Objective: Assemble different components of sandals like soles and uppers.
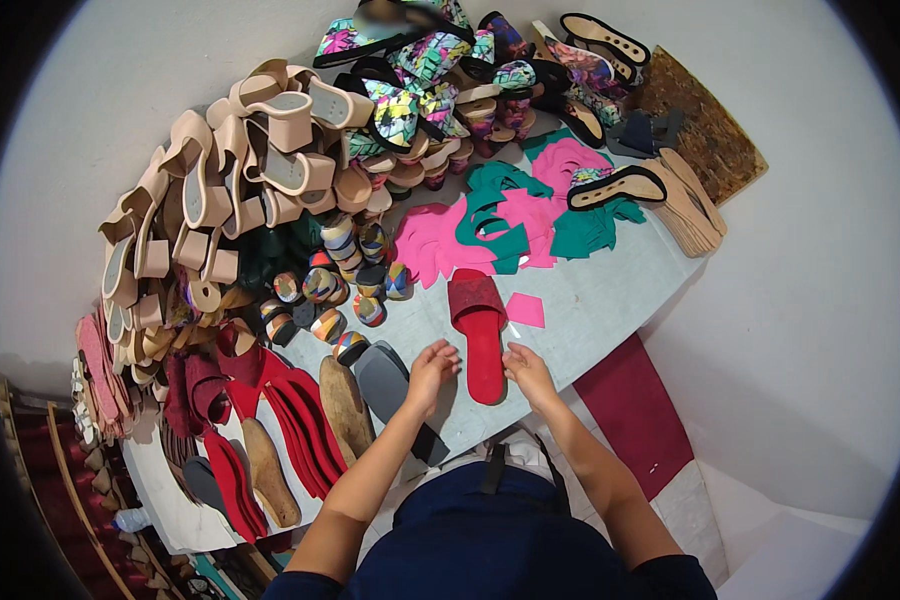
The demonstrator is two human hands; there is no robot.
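A red slide sandal (485,357) with a dark red patterned strap lies on the pale table (600,300) in front of me, its toe pointing away. My left hand (433,372) hovers just left of it, fingers loosely curled and apart, holding nothing. On the other side, my right hand (531,374) has its fingertips close to the sandal's edge; whether they touch it I cannot tell. Its fingers look loosely spread. A small pink piece (525,310) lies right of the strap. Beside my left forearm are grey soles (382,377) and a wooden shoe last (345,405).
Pink pieces (430,240) and green pieces (595,232) are heaped beyond the sandal. Beige heeled sandals (295,172) and colourful patterned sandals (395,115) are piled at the back. Several multicoloured heels (320,285) stand left of centre. Red soles (305,425) lie near left. Tan soles (685,205) sit far right.
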